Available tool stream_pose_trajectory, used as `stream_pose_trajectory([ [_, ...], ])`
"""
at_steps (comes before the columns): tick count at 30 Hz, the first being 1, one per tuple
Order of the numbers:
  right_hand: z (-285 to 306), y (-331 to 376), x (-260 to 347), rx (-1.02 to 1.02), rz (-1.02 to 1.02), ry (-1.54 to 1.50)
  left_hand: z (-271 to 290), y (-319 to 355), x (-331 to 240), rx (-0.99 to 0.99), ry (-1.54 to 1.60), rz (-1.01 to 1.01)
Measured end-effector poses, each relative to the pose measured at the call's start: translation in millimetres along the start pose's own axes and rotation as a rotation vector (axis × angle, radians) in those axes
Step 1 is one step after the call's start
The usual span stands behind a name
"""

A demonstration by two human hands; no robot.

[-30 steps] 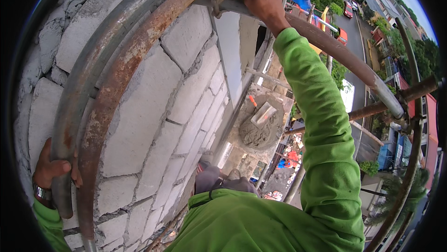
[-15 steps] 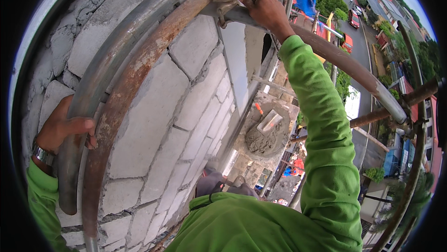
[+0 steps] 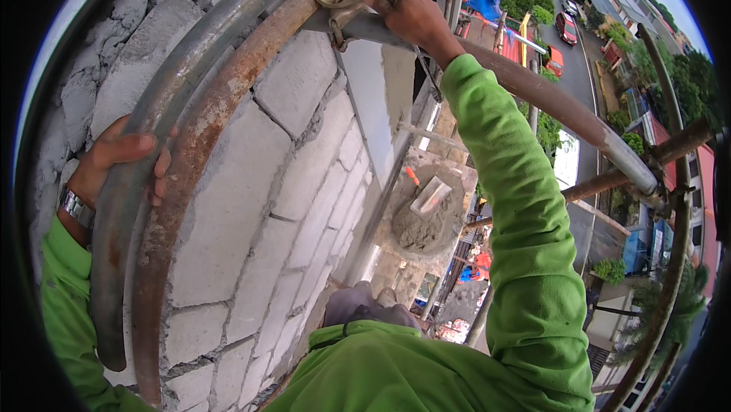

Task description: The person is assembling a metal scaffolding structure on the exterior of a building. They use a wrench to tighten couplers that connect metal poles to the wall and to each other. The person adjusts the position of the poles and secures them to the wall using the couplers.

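My left hand (image 3: 122, 161) grips a grey scaffold pipe (image 3: 126, 260) that runs along a rusty pipe (image 3: 190, 161) in front of a white block wall (image 3: 251, 206). A watch sits on that wrist. My right hand (image 3: 415, 17), arm in a green sleeve, reaches up and holds a thin metal tool at the metal clamp (image 3: 335, 1) that joins the pipes near the top. A further pipe (image 3: 579, 126) slopes down to the right from the clamp.
Below lies a board with a heap of wet mortar (image 3: 422, 229) and a trowel (image 3: 430, 197) with an orange handle. Far down are a street, cars (image 3: 565, 27), roofs and trees. More scaffold poles (image 3: 670, 260) stand at the right.
My left hand has slid up the grey pipe. My right hand stays at the clamp. The view has shifted a little.
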State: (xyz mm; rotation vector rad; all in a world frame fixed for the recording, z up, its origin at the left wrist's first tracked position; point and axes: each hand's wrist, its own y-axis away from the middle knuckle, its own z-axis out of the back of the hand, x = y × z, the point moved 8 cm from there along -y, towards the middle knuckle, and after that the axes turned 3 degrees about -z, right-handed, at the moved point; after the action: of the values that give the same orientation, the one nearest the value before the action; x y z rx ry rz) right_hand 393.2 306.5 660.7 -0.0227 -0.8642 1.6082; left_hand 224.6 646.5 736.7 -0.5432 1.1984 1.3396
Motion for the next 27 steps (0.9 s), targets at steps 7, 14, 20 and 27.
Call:
stream_pose_trajectory([
  [7,3,3,2,0.000,-0.027,-0.034,0,2,-7,-0.075,-0.147,0.025],
  [14,3,1,3,0.025,-0.041,-0.105,-5,-1,-24,-0.156,-0.384,-0.021],
  [20,9,4,7,-0.035,0.027,-0.101,-5,-21,-22,-0.032,-0.234,0.012],
  [27,9,5,5,-0.048,0.008,-0.102,-5,-23,-3,0.112,0.045,0.012],
])
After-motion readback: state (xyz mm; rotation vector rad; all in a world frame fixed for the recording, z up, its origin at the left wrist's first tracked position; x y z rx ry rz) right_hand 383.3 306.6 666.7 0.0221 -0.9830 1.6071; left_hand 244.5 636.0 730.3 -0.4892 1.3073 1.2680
